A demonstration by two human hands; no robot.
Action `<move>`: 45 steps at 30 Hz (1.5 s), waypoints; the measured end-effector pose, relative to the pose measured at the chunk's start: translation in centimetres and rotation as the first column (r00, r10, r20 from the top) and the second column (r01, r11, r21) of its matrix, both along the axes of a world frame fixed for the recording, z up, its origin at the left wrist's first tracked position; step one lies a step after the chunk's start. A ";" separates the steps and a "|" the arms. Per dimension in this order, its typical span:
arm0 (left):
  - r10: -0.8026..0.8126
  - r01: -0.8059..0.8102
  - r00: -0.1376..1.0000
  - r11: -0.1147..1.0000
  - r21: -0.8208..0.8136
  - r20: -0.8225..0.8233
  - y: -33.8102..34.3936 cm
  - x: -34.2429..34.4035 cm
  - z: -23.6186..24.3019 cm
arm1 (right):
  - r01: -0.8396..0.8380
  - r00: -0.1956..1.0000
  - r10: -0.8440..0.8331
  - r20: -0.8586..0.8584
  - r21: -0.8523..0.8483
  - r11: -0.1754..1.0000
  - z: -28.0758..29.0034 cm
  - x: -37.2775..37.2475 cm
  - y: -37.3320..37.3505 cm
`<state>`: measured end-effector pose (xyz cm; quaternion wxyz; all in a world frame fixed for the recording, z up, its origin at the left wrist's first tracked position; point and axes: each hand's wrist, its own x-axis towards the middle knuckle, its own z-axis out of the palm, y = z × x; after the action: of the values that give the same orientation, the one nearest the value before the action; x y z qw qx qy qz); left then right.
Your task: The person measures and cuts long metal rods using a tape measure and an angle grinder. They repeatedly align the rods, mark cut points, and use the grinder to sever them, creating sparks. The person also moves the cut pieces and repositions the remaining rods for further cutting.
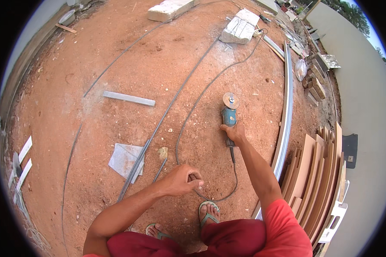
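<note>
My right hand (235,132) is wrapped round the body of a blue angle grinder (229,115), low over the reddish dirt. Its round cutting disc (231,100) points away from me, and no guard shows round it. From the grinder's rear a dark power cord (235,175) loops near my feet, then runs off to the far right. My left hand (183,180) hangs above that loop with curled fingers and thumb close to them; nothing shows in its grip. Left of it, thin metal rods (164,118) lie across a grey stone slab (126,159).
A short grey bar (129,98) lies at the left of the rods. Farther off are a pale block (241,26) and another block (171,9). At right, long metal channels (286,115), stacked boards (315,171) and bricks (315,83) line the wall (364,85).
</note>
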<state>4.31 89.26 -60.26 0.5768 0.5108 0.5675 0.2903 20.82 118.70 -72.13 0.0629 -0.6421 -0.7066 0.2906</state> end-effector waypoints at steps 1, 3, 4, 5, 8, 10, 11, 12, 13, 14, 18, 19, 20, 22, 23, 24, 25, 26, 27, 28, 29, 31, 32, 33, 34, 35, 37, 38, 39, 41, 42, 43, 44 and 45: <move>0.053 -0.053 0.998 0.999 -0.014 0.041 0.3 0.1 -0.7 | 0.004 0.999 -0.006 -0.033 -0.052 0.999 0.9 -0.1 -0.1; 0.245 -0.248 0.968 0.968 0.037 0.059 0.9 1.0 -2.7 | -0.060 0.929 0.044 -0.367 -0.033 0.998 3.7 -0.4 -2.9; 0.343 -0.347 0.936 0.937 0.041 0.075 1.2 1.3 -2.8 | -0.089 0.875 0.048 -0.481 -0.062 0.994 5.1 -0.9 -4.8; 0.400 -0.408 0.908 0.912 0.046 0.127 1.7 1.9 -2.2 | -0.111 0.795 0.030 -0.605 -0.096 0.989 6.6 -1.1 -7.0; 0.521 -0.563 0.795 0.824 0.059 0.311 3.1 5.0 -0.6 | -0.161 0.620 0.017 -0.784 -0.106 0.981 12.0 -2.2 -12.8; 0.520 -0.630 0.716 0.769 0.110 0.465 4.1 6.3 1.9 | -0.131 0.628 0.071 -0.775 -0.015 0.991 15.9 -2.1 -15.8; 0.517 -0.633 0.743 0.748 0.197 0.425 3.8 6.2 3.1 | -0.106 0.672 0.119 -0.731 0.065 0.992 17.5 -2.5 -16.8; 0.511 -0.627 0.767 0.726 0.283 0.389 3.4 6.1 4.7 | -0.079 0.717 0.160 -0.678 0.149 0.986 19.2 -2.6 -17.6; 0.510 -0.616 0.786 0.697 0.367 0.350 3.1 6.1 6.0 | -0.086 0.676 0.186 -0.714 0.174 0.981 20.8 -2.5 -18.4; 0.521 -0.709 0.703 0.570 0.415 0.484 2.9 6.5 7.0 | -0.109 0.627 0.226 -0.746 0.203 0.973 22.5 -2.8 -19.3; 0.260 -0.584 0.693 0.749 0.312 0.672 1.5 3.9 8.6 | -0.211 0.327 0.197 -0.925 0.132 0.969 24.8 -2.9 -20.0; 0.154 -0.490 0.653 0.832 0.259 0.742 0.8 3.0 8.9 | -0.253 0.227 0.134 -0.965 0.075 0.965 25.0 -3.1 -19.6; 0.052 -0.385 0.592 0.895 0.226 0.804 0.2 2.0 9.5 | -0.425 0.195 0.103 -0.975 0.011 0.905 25.5 -3.1 -18.8; -0.114 -0.195 0.455 0.955 0.224 0.883 -0.6 0.8 8.6 | -0.547 0.216 0.038 -0.976 -0.089 0.833 25.8 -3.1 -19.7; -0.037 -0.228 0.526 0.956 0.184 0.849 -0.9 0.7 8.7 | -0.560 0.224 0.038 -0.974 -0.097 0.823 25.9 -3.0 -20.0; 0.043 -0.266 0.590 0.953 0.145 0.806 -1.2 0.7 9.0 | -0.577 0.225 0.048 -0.973 -0.093 0.812 26.1 -3.1 -19.9; 0.124 -0.308 0.645 0.945 0.108 0.754 -1.5 0.7 9.5 | -0.594 0.223 0.059 -0.973 -0.088 0.800 26.4 -3.2 -20.0; 0.209 -0.385 0.661 0.919 0.086 0.721 -2.0 1.3 10.5 | -0.526 0.211 0.084 -0.974 -0.041 0.850 25.4 -4.1 -20.6; 0.210 -0.390 0.674 0.915 0.100 0.709 -2.3 1.2 9.9 | -0.453 0.201 0.111 -0.973 0.008 0.891 24.4 -4.6 -20.8; 0.210 -0.395 0.686 0.912 0.114 0.696 -2.4 0.9 9.0 | -0.496 0.157 -0.031 -0.987 -0.106 0.862 23.5 -4.9 -20.5; 0.216 -0.403 0.698 0.907 0.124 0.683 -2.8 0.7 8.0 | -0.543 0.124 -0.179 -0.976 -0.218 0.811 22.5 -5.3 -20.3; 0.198 -0.378 0.738 0.913 0.152 0.646 -3.4 0.3 6.2 | -0.639 0.093 -0.330 -0.939 -0.310 0.703 21.3 -5.4 -20.4; 0.190 -0.368 0.760 0.914 0.170 0.621 -3.7 -0.1 6.1 | -0.693 0.081 -0.333 -0.940 -0.293 0.659 21.2 -5.6 -20.4; 0.210 -0.372 0.739 0.919 0.128 0.640 -4.1 -0.2 6.0 | -0.743 0.069 -0.336 -0.939 -0.274 0.611 21.0 -5.7 -20.3; 0.230 -0.375 0.716 0.923 0.086 0.659 -4.3 -0.2 6.0 | -0.751 0.075 -0.338 -0.938 -0.276 0.600 20.7 -5.6 -20.3; 0.250 -0.377 0.690 0.925 0.043 0.679 -4.5 -0.2 6.0 | -0.759 0.084 -0.339 -0.937 -0.281 0.588 20.3 -5.4 -20.3; 0.269 -0.403 0.661 0.915 0.029 0.700 -4.9 0.2 6.1 | -0.743 0.094 -0.319 -0.943 -0.280 0.608 19.6 -5.3 -20.6; 0.280 -0.416 0.648 0.909 0.022 0.708 -5.1 0.4 6.1 | -0.720 0.092 -0.300 -0.950 -0.271 0.638 19.4 -5.3 -21.2; 0.281 -0.414 0.640 0.910 0.013 0.715 -5.1 0.6 5.7 | -0.698 0.090 -0.280 -0.956 -0.261 0.667 19.1 -5.3 -21.6; 0.278 -0.404 0.624 0.915 -0.003 0.730 -4.5 1.0 4.3 | -0.654 0.082 -0.373 -0.924 -0.332 0.679 17.7 -5.0 -21.4; 0.281 -0.413 0.630 0.911 0.006 0.724 -4.1 1.1 4.0 | -0.643 0.065 -0.400 -0.914 -0.345 0.683 17.2 -5.0 -21.2; 0.274 -0.391 0.649 0.920 0.002 0.709 -4.0 1.1 3.5 | -0.633 0.048 -0.428 -0.903 -0.359 0.686 16.8 -5.1 -21.2; 0.264 -0.367 0.669 0.930 -0.001 0.695 -3.8 1.1 3.0 | -0.566 0.065 -0.478 -0.876 -0.427 0.705 16.8 -5.1 -21.5; 0.254 -0.342 0.689 0.940 -0.005 0.679 -3.7 1.2 2.4 | -0.565 0.059 -0.468 -0.882 -0.416 0.712 16.4 -4.9 -21.5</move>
<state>5.51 85.56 -57.88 0.6545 0.3070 0.3782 0.5782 15.87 97.15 -55.75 0.2693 -0.1969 -0.3121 0.8895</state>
